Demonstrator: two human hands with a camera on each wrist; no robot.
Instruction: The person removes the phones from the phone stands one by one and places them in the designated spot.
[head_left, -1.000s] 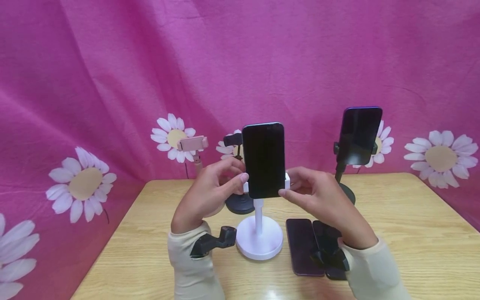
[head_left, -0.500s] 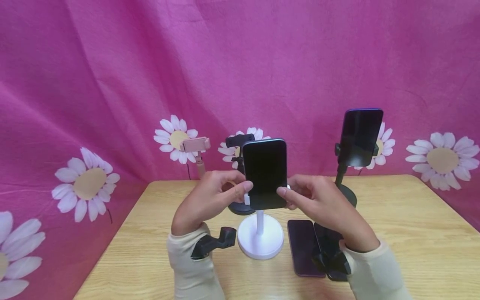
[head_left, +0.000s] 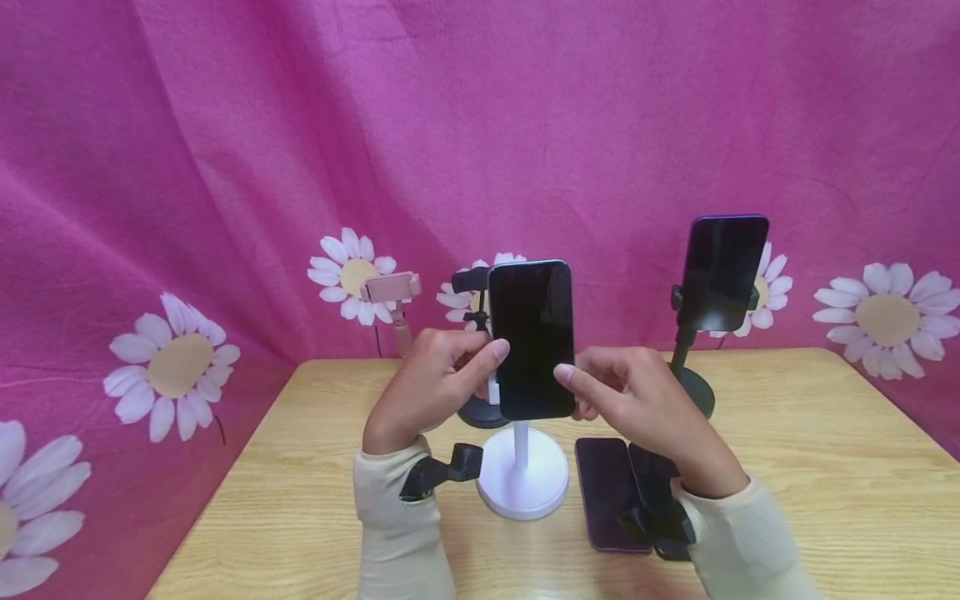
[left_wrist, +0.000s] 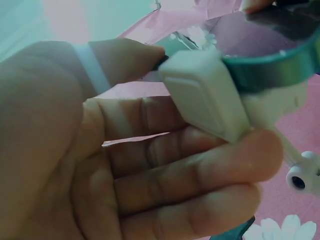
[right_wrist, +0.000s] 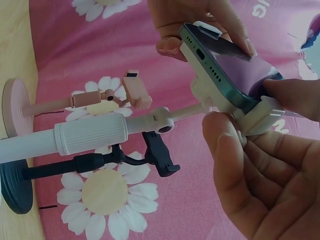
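Gripping the top of the white stand [head_left: 522, 483] left and right of a dark phone [head_left: 531, 333] with both hands [head_left: 435, 383] [head_left: 641, 400] above the table [head_left: 285, 508]

Lowered phone [head_left: 531, 342] and white clamp [left_wrist: 192, 102] since one second ago, leaving less of white post [head_left: 521, 446] visible beneath. Tilted phone to look taller in head view than half second ago. Shifted left hand [head_left: 432, 379] rightward and up, bringing thumb further onto phone's front. Placed right hand's [head_left: 637, 392] thumb higher above phone's lower edge. Covered more of clamp's right end.
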